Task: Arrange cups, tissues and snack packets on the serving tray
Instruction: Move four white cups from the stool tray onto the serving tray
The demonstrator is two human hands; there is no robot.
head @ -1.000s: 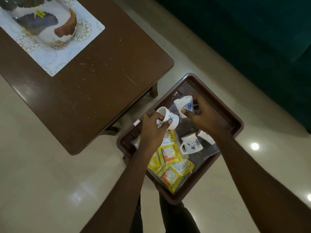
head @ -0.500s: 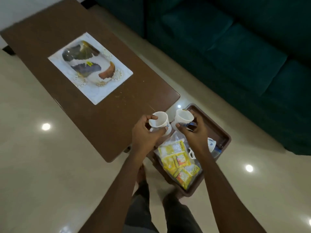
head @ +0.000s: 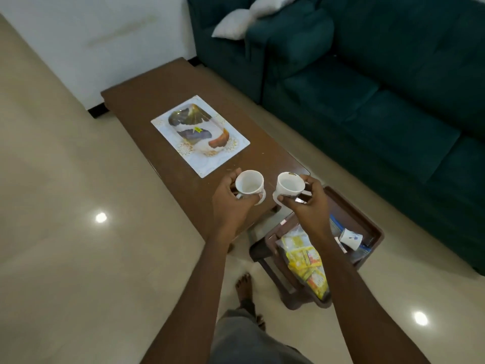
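My left hand (head: 231,203) grips a white cup (head: 248,184) above the near end of the brown table (head: 162,101). Beside it, my right hand (head: 307,203) holds a second white cup (head: 288,185), mouth up. A decorated white serving tray (head: 223,160) lies flat on the table just beyond both cups. Lower right, a brown plastic bin (head: 367,222) on a stool holds yellow snack packets (head: 305,261) in a clear bag and one more white cup with a blue flower (head: 351,239). My right forearm hides part of the bin.
A dark green sofa (head: 380,101) with a pale cushion (head: 236,23) runs along the right side, close to the table. The floor is glossy beige tile (head: 78,258). My bare foot (head: 244,287) stands beside the stool.
Both hands have lifted their cups out of the brown bin and carried them up over the table's near end, toward the serving tray. My view has tilted up to show the whole table.
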